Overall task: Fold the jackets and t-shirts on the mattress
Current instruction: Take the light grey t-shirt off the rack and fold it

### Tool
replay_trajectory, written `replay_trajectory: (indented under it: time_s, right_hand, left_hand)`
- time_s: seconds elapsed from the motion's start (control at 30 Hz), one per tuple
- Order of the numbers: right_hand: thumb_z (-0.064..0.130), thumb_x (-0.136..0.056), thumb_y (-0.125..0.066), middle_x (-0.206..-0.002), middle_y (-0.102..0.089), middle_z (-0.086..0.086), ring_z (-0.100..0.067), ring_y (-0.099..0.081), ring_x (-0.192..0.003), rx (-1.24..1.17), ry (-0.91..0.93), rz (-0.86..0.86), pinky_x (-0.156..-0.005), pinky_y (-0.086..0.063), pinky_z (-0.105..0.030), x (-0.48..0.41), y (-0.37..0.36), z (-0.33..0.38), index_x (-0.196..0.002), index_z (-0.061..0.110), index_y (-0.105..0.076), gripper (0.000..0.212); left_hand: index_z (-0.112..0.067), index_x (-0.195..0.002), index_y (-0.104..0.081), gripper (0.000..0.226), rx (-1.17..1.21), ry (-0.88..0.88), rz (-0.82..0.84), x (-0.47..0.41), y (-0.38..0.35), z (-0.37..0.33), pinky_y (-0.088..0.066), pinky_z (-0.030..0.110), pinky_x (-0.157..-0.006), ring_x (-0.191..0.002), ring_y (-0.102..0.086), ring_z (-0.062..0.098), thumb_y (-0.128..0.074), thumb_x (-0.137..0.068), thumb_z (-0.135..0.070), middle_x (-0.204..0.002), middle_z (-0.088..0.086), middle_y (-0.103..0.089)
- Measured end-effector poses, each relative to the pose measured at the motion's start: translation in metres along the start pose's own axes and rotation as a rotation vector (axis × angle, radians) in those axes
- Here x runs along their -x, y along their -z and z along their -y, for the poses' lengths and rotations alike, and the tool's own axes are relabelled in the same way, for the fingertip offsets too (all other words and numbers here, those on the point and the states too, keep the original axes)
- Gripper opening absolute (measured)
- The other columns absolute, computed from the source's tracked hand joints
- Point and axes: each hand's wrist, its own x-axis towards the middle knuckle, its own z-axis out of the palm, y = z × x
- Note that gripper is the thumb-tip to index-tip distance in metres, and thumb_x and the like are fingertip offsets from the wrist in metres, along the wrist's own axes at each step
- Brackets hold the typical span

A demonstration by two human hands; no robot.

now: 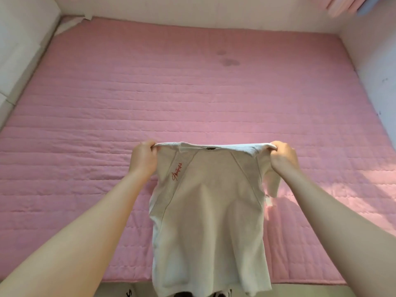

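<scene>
- Left hand (143, 160) has its fingers curled tight around one top corner of a white t-shirt (209, 211), up by the collar.
- Right hand (283, 157) grips the other top corner the same way, so the collar edge is pulled straight between the two.
- Shirt hangs down from both hands, in the air over the near edge of the pink mattress (192, 93).
- Red script logo (177, 171) sits just below and beside the left hand.
- One sleeve dangles under the right hand.
</scene>
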Motion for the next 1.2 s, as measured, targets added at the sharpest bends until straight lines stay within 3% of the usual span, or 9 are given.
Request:
replay_trajectory:
  time_s: [0.13, 0.2, 0.37, 0.5, 0.63, 0.8, 0.87, 0.93, 1.2]
  right_hand:
    - [0.013, -0.088, -0.037, -0.112, -0.044, -0.013, -0.032, -0.039, -0.114, 0.307, -0.069, -0.029, -0.081, -0.041, -0.039, -0.034, -0.043, -0.024, -0.096, 0.019, -0.066, 0.03]
    - [0.012, -0.09, -0.039, -0.108, -0.053, -0.013, -0.034, -0.05, -0.11, 0.336, -0.135, 0.03, -0.08, -0.043, -0.038, -0.055, -0.062, -0.035, -0.091, 0.021, -0.063, 0.026]
    - [0.012, -0.097, -0.028, -0.065, -0.067, -0.017, -0.035, -0.069, -0.059, -0.32, -0.464, 0.208, -0.061, -0.06, -0.043, -0.102, -0.096, -0.033, -0.101, 0.015, -0.057, 0.03]
    - [0.014, -0.099, -0.021, -0.076, -0.068, -0.023, -0.033, -0.067, -0.055, -0.576, -0.582, 0.267, -0.047, -0.057, -0.04, -0.135, -0.109, -0.018, -0.109, 0.015, -0.051, 0.032]
    - [0.009, -0.095, -0.035, -0.071, -0.068, -0.02, -0.026, -0.064, -0.042, -0.719, -0.598, 0.037, -0.037, -0.053, -0.042, -0.185, -0.115, -0.006, -0.094, 0.011, -0.061, 0.026]
    - [0.023, -0.079, -0.048, -0.097, -0.068, -0.003, -0.024, -0.066, -0.079, -0.664, -0.293, -0.129, -0.066, -0.054, -0.041, -0.228, -0.112, 0.011, -0.105, 0.014, -0.069, 0.035]
    - [0.034, -0.081, -0.064, -0.117, -0.053, 0.006, -0.023, -0.062, -0.089, -0.581, -0.252, 0.043, -0.064, -0.049, -0.037, -0.228, -0.117, 0.011, -0.144, 0.022, -0.039, 0.069]
    - [0.036, -0.073, -0.076, -0.135, -0.046, 0.009, -0.022, -0.058, -0.11, -0.482, -0.228, 0.206, -0.068, -0.047, -0.032, -0.222, -0.133, -0.003, -0.151, 0.028, -0.02, 0.097]
    - [0.023, -0.094, -0.058, -0.151, -0.039, -0.011, -0.023, -0.038, -0.138, 0.198, 0.104, 0.613, -0.11, -0.026, -0.026, -0.092, -0.223, -0.105, -0.145, 0.011, -0.04, 0.056]
  left_hand:
    - [-0.005, -0.073, -0.06, 0.022, 0.033, 0.031, 0.031, -0.024, -0.048, 0.026, -0.032, 0.016, -0.05, -0.063, -0.05, 0.02, -0.048, -0.092, -0.002, -0.066, 0.006, -0.058]
    - [-0.006, -0.077, -0.059, 0.024, 0.086, 0.064, 0.063, -0.038, -0.071, 0.033, -0.036, 0.013, -0.046, -0.052, -0.06, 0.012, -0.047, -0.097, -0.007, -0.063, 0.005, -0.06]
    - [-0.011, -0.076, -0.053, 0.027, 0.415, 0.29, 0.051, -0.084, -0.113, 0.041, -0.049, 0.021, -0.05, -0.059, -0.07, 0.018, -0.044, -0.101, -0.014, -0.07, 0.004, -0.061]
    - [-0.015, -0.087, -0.063, 0.015, 0.501, 0.345, 0.013, -0.128, -0.134, 0.048, -0.056, 0.042, -0.089, -0.092, -0.069, 0.026, -0.052, -0.098, -0.014, -0.088, 0.006, -0.065]
    - [-0.018, -0.085, -0.065, 0.01, 0.432, 0.306, -0.031, -0.166, -0.129, 0.039, -0.057, 0.045, -0.087, -0.093, -0.068, 0.026, -0.059, -0.094, -0.018, -0.096, 0.01, -0.069]
    - [-0.023, -0.098, -0.068, 0.013, 0.367, 0.157, -0.13, -0.207, -0.119, 0.008, -0.052, 0.045, -0.092, -0.095, -0.063, 0.021, -0.056, -0.095, -0.028, -0.104, 0.005, -0.066]
    - [-0.029, -0.139, -0.046, 0.049, 0.272, 0.109, -0.065, -0.21, -0.122, 0.001, -0.045, 0.042, -0.103, -0.123, -0.051, 0.021, -0.062, -0.093, -0.027, -0.142, 0.003, -0.048]
    - [-0.033, -0.152, -0.016, 0.084, 0.164, 0.103, 0.039, -0.198, -0.136, 0.006, -0.038, 0.043, -0.109, -0.137, -0.037, 0.026, -0.069, -0.088, -0.021, -0.159, 0.004, -0.021]
    - [-0.02, -0.149, -0.032, 0.066, -0.24, -0.073, 0.49, -0.051, -0.239, 0.109, -0.021, 0.037, -0.117, -0.143, -0.026, 0.025, -0.064, -0.091, -0.025, -0.156, 0.009, -0.026]
